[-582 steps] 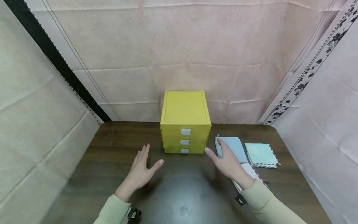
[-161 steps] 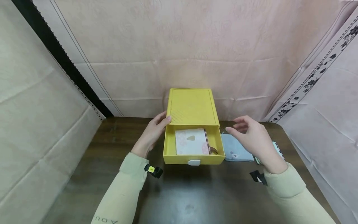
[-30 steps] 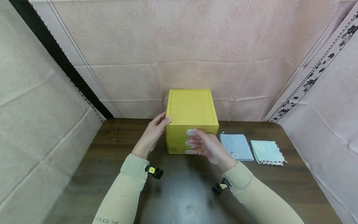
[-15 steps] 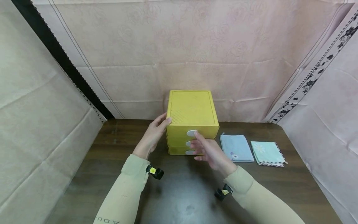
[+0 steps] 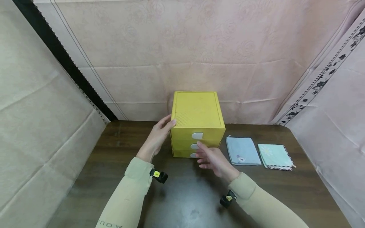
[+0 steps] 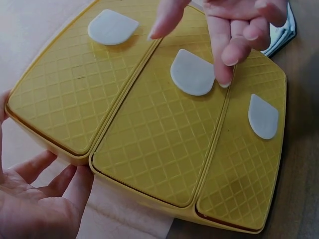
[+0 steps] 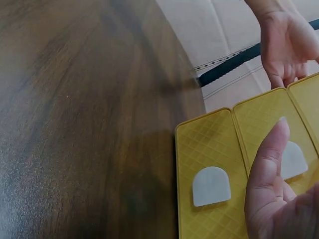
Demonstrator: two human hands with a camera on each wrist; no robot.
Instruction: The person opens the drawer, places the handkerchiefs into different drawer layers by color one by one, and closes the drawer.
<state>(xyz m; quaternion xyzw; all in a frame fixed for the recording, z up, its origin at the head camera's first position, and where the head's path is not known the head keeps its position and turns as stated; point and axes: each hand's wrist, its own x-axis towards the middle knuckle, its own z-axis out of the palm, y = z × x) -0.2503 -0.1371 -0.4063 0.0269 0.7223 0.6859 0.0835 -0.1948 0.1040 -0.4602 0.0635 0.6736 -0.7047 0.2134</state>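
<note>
A yellow drawer unit (image 5: pixel 196 109) stands on the table, with three stacked drawers, all pushed in, each with a white tab handle. My left hand (image 5: pixel 156 138) holds its upper left side, thumb at the top front corner; in the left wrist view its fingertips (image 6: pixel 65 174) meet the side. Before the front, my right hand (image 5: pixel 212 160) has its thumb near the middle drawer's handle (image 6: pixel 192 72), fingers loosely bent and nothing gripped. In the right wrist view the thumb (image 7: pixel 271 154) partly covers that handle; whether it touches cannot be told.
To the right of the unit lie a folded light-blue cloth (image 5: pixel 243 151) and a folded mint cloth (image 5: pixel 275 155) with a checked edge. Pale fabric (image 5: pixel 199 41) hangs behind and at both sides of the dark wooden table (image 5: pixel 182 196).
A white folded item lay on the table, later in the pulled-out top drawer; that drawer is now closed and the item hidden. My right hand has dropped from the top handle toward the middle one.
</note>
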